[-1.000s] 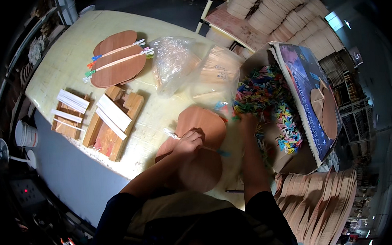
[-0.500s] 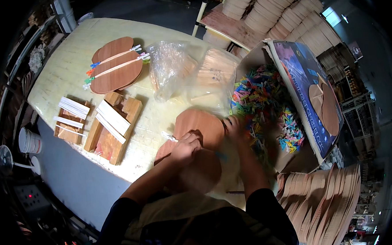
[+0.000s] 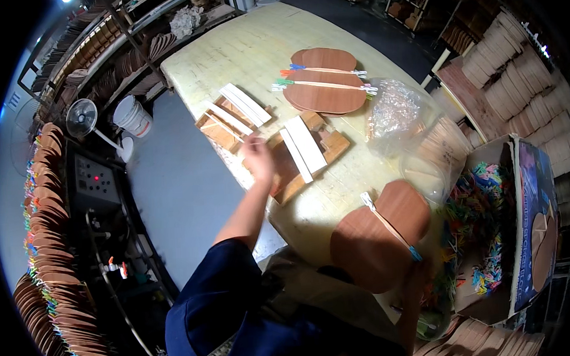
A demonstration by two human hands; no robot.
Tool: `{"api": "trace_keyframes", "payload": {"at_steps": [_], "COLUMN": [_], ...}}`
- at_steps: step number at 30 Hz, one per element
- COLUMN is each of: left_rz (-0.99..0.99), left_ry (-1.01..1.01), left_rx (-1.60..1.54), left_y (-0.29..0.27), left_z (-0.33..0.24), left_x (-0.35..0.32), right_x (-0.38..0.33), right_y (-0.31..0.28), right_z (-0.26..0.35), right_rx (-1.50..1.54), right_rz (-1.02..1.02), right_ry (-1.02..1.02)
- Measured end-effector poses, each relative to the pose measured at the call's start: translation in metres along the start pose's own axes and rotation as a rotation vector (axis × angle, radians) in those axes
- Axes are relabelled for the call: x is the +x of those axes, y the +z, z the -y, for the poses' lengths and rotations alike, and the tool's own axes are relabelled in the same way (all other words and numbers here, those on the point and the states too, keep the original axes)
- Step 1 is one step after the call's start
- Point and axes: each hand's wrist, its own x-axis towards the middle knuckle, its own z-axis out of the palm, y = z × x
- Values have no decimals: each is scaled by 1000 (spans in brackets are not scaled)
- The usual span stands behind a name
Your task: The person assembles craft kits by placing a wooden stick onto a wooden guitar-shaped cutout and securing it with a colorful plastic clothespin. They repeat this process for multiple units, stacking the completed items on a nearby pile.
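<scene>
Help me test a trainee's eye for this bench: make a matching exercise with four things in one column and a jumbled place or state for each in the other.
Column one
1. Left hand
2. Cardboard box
3. White bucket
4. Guitar-shaped board nearest the person

Column two
A. On the floor beside a fan
B. Crossed by one thin strip
C. Close to wooden holders bearing white strips
D. Holding many-coloured clips

Pairs: 1-C, 2-D, 3-A, 4-B
</scene>
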Motion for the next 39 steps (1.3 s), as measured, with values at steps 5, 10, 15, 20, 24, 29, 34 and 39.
{"api": "trace_keyframes", "payload": {"at_steps": [5,10,15,20,24,29,34,39], "left_rz": [-343,19,97,248,777,1309,1418,1439], "left_ry": [-287,-754,-535,-200,437,888,860,890], "left_rx": [164,-333,-471,-458,-20,13,-72,-43], "left_y": [-63,-57,-75,-35,0,1,9,16], "left_z": [78,105,156,53,-51,-87,-74,-65], "left_x": [129,160,189,129,-57,-207,-256,-263], "right_x": [22,13,10,13,10,6,-22,-43], "right_y": [-73,-98,-42,-47,-47,-63,-93,-74], "right_z": [21,28,9,-8,-6,16,38,53], "right_rx": [312,415,95,426,485,752,1964,2278], "right_rz": [250,107,-60,118,-27,6,-195,-210], "right_ry": [301,314,67,-6,37,464,903,985]}}
